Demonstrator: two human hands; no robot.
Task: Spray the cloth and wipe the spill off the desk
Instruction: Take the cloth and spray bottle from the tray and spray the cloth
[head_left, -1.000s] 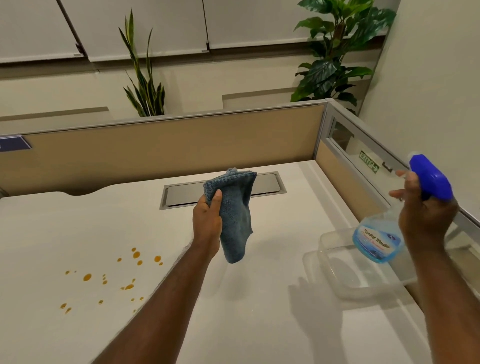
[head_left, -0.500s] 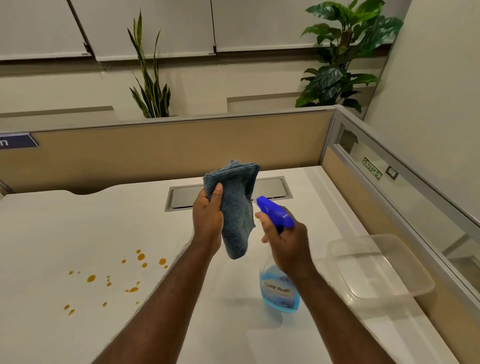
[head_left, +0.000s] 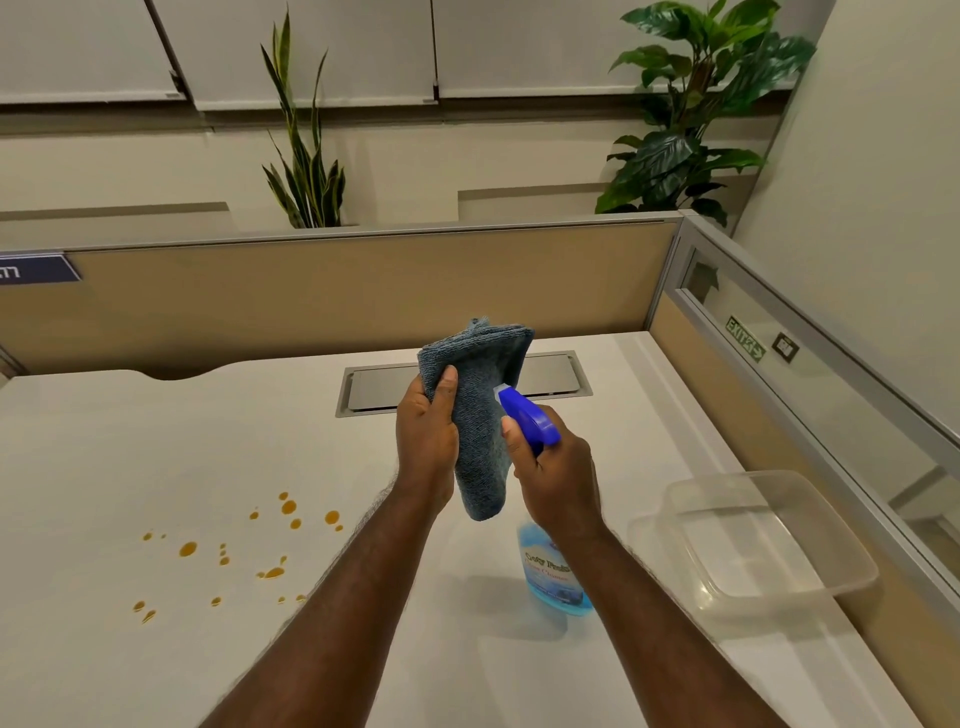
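Observation:
A folded blue cloth (head_left: 483, 415) hangs in the air above the white desk (head_left: 130, 441), pinched near its top by my left hand (head_left: 426, 441). My right hand (head_left: 558, 478) grips the neck of a spray bottle (head_left: 553, 577) with blue liquid; its blue trigger head sits right against the cloth's right side, nozzle pointing at the fabric. Orange spill drops (head_left: 249, 551) are scattered on the desk to the lower left of my left arm.
A clear plastic tub (head_left: 753, 540) stands on the desk at the right, close to the partition. A metal cable hatch (head_left: 550, 374) is set into the desk behind the cloth. Tan partitions (head_left: 311, 296) close the back and right sides.
My right hand has carried the spray bottle from the far right over the tub to the cloth, its nozzle now close against the fabric. The left hand has held the cloth nearly still.

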